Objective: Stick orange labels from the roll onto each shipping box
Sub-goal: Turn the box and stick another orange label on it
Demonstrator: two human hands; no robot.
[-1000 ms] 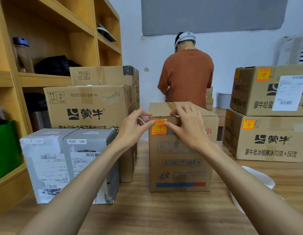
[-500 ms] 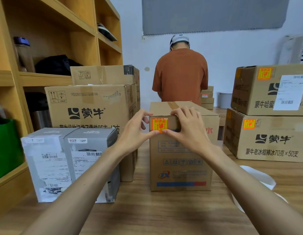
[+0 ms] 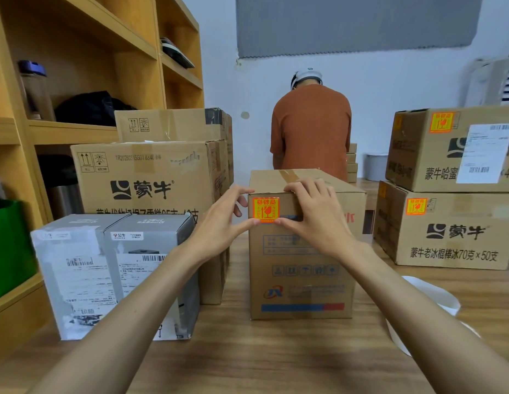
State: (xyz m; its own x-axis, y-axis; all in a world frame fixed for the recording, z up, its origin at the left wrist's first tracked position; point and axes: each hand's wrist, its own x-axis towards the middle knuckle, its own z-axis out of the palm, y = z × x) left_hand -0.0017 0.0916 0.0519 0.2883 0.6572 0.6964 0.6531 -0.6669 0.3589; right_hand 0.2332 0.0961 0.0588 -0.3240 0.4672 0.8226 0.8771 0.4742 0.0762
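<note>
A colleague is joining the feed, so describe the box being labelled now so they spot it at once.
On the wooden table, look dead centre between the left stack and the right stack: one tall brown carton stands alone. Unlike its neighbours, the left hand and right hand press an orange label onto its upper left corner, and a blue-and-red stripe crosses its base.

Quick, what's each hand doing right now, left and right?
Left hand: open, thumb pressing the bottom of the orange label on the middle box.
Right hand: open, fingers over the box's top edge, thumb at the label.
</note>
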